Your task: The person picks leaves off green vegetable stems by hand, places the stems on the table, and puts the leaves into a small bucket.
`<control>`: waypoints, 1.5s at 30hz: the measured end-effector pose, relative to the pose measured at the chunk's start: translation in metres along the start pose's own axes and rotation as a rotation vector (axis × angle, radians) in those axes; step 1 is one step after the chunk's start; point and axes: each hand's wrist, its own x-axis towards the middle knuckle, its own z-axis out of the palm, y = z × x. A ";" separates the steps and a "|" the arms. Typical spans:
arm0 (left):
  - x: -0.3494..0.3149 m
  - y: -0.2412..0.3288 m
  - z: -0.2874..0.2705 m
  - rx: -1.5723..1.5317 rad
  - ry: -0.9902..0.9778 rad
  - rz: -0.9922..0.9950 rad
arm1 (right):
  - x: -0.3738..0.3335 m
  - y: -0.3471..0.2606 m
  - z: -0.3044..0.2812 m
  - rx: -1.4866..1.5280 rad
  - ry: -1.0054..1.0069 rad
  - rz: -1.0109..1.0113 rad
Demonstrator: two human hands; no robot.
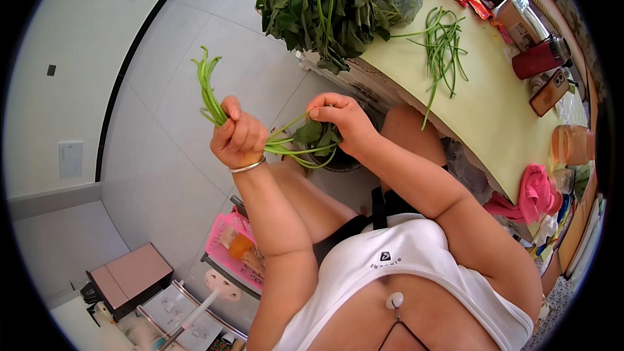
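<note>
My left hand point(239, 138) is closed round a bunch of long green stems point(208, 88). Their bare ends stick out above the fist, and thinner stalks trail from it toward my right hand point(346, 120). Thumb and fingers of that right hand are pinched on one stalk, close to some dark green leaves point(314, 134). Under the leaves, a dark round bin point(344, 164) stands on the floor between my legs, partly hidden. A large heap of leafy greens point(325, 13) overhangs the table's far left corner. Beside it lies a loose pile of leafless stems point(443, 49).
The pale yellow table point(481, 133) curves along my right. On it are a dark red flask point(539, 58), a phone point(550, 93) and a pink cloth point(536, 188). At lower left stand a pink basket point(227, 231) and a pink-topped box point(130, 279).
</note>
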 end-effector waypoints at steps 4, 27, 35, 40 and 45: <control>0.006 -0.004 -0.001 0.009 -0.021 -0.045 | -0.005 0.002 -0.004 0.291 0.024 0.095; 0.007 -0.003 0.007 -0.168 -0.114 0.037 | 0.021 0.008 -0.026 -1.158 -0.460 -0.329; 0.005 -0.005 0.002 -0.038 -0.037 0.020 | 0.026 0.032 -0.042 -0.727 0.115 -0.224; 0.001 0.011 0.003 -0.072 -0.067 0.108 | 0.038 0.047 -0.103 -0.092 0.400 -0.035; -0.001 0.010 -0.004 -0.096 -0.030 0.123 | 0.013 0.070 -0.123 -1.168 0.138 -0.272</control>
